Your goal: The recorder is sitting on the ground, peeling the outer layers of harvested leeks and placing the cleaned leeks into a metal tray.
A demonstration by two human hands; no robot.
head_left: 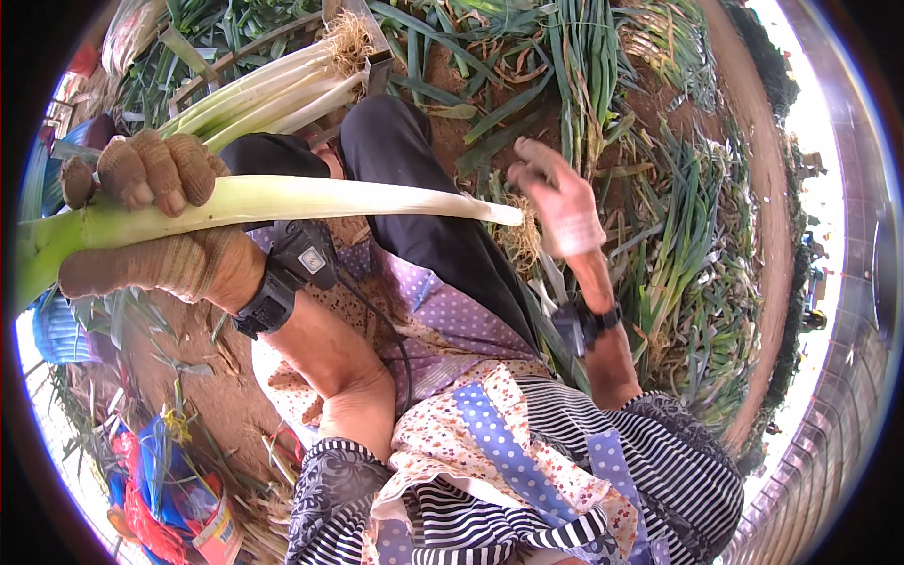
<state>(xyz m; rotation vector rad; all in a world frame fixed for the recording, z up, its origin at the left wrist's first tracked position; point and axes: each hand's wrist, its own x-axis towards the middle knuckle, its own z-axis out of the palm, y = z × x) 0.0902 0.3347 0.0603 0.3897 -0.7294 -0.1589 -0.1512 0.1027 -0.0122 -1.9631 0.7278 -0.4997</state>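
Note:
Wrapped in a dirty striped work glove, my left hand (155, 212) grips a thick leek (330, 200) near its green end. The white stalk lies level across my lap, pointing right. At its right tip hangs a tuft of pale roots (524, 235). Beside those roots is my right hand (556, 196), in a pinkish glove, its fingers stretched out and a little blurred. I see nothing held in it. Both wrists carry black bands with small devices. The leek's leafy end runs out at the left rim.
A bundle of trimmed leeks (273, 108) rests in a metal frame (377, 71) beyond my knees. Untrimmed leeks (673, 245) lie in heaps on the soil to the right. Red and blue bags (165, 490) sit at lower left. A dirt path edge (761, 217) curves along the right.

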